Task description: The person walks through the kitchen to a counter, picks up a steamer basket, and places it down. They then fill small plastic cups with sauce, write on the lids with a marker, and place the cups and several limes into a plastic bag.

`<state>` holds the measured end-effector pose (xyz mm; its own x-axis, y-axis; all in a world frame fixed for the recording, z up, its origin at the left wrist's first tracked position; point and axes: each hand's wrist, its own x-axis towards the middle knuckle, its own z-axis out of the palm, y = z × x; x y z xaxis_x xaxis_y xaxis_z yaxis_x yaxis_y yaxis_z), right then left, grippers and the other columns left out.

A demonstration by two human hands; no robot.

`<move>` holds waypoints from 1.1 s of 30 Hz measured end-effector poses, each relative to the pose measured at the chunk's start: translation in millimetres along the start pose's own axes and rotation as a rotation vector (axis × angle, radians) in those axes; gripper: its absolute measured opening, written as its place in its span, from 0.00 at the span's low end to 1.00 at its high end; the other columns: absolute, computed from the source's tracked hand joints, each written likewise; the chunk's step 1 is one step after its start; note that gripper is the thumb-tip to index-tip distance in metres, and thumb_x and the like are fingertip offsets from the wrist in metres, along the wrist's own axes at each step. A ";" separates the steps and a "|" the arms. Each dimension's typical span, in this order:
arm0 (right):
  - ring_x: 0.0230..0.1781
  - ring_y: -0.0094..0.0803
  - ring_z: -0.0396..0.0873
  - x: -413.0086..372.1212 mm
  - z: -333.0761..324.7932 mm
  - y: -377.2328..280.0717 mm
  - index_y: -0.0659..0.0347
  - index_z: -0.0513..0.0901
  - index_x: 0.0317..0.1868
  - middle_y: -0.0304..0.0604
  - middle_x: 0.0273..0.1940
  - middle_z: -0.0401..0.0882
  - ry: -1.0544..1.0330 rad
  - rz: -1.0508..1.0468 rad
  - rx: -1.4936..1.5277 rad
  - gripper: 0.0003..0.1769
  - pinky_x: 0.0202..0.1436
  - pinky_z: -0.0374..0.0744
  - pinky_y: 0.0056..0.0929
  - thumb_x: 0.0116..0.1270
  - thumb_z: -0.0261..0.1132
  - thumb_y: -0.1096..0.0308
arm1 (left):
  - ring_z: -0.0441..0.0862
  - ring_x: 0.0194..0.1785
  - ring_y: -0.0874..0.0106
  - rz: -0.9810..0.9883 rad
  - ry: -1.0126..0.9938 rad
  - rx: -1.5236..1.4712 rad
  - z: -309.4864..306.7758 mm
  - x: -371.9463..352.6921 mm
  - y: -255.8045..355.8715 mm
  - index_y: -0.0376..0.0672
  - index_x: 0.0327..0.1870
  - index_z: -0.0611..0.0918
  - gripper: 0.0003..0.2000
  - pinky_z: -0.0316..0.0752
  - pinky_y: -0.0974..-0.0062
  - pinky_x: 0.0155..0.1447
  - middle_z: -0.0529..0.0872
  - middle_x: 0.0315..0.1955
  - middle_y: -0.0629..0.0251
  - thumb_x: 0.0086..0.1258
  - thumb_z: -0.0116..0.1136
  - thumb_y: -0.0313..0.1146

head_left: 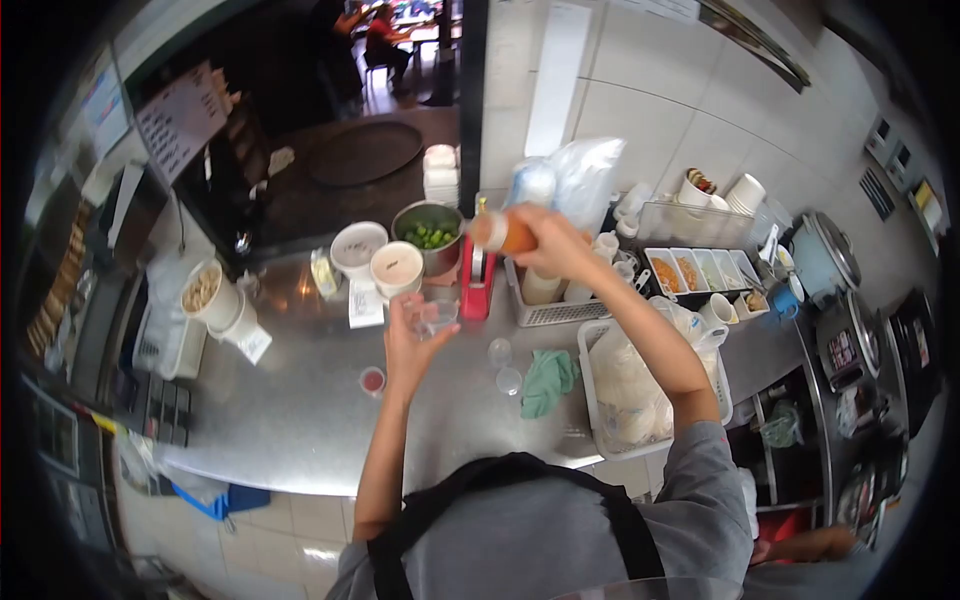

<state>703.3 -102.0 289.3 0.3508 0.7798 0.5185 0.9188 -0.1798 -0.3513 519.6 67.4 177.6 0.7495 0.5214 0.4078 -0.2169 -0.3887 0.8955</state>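
Sauce bottle [500, 232], probably soft-walled, is being clamped mid-body by the right hand [555, 248] beside the lime bowl [428, 235]; left hand [408, 345] is pinching a flimsy clear cup [437, 318].

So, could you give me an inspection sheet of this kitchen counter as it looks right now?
Surface: steel counter, shiny, crowded along its back edge.
Job's things: small clear cup in the left hand; orange bottle, tipped on its side, in the right hand, higher than the cup.
Clutter: bowl of limes, white tub, green cloth, red sauce cup, white basket of bags, condiment tray.
Fingers: left curled round the cup, right wrapped round the bottle.
Cables: nothing seen.
Surroundings: tiled wall, rice cooker, people seated far off.
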 end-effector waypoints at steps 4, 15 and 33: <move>0.41 0.38 0.73 -7.2 39.3 -26.8 0.60 0.74 0.42 0.43 0.36 0.73 -0.067 -0.331 -0.402 0.19 0.49 0.69 0.35 0.45 0.64 0.72 | 0.81 0.39 0.70 0.022 0.039 0.114 -6.0 -4.6 9.5 0.42 0.51 0.61 0.36 0.70 0.75 0.39 0.84 0.36 0.62 0.43 0.74 0.30; 0.37 0.29 0.70 15.0 50.2 -69.0 0.56 0.77 0.33 0.35 0.30 0.70 -0.018 -0.665 -0.672 0.10 0.45 0.67 0.33 0.48 0.60 0.68 | 0.81 0.43 0.59 0.046 0.159 0.167 -18.2 -24.9 18.0 0.42 0.51 0.61 0.37 0.73 0.67 0.46 0.83 0.37 0.56 0.41 0.74 0.27; 0.38 0.32 0.69 -5.1 53.3 -54.9 0.55 0.77 0.37 0.37 0.32 0.69 0.001 -0.528 -0.620 0.11 0.48 0.66 0.35 0.50 0.58 0.69 | 0.81 0.43 0.61 0.071 0.163 0.134 -14.9 -31.6 12.7 0.42 0.51 0.61 0.37 0.72 0.69 0.48 0.83 0.38 0.58 0.40 0.74 0.27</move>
<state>641.5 -64.2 264.4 -0.1570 0.8540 0.4960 0.8961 -0.0880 0.4351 483.8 57.4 178.8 0.6224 0.6007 0.5019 -0.1719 -0.5206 0.8363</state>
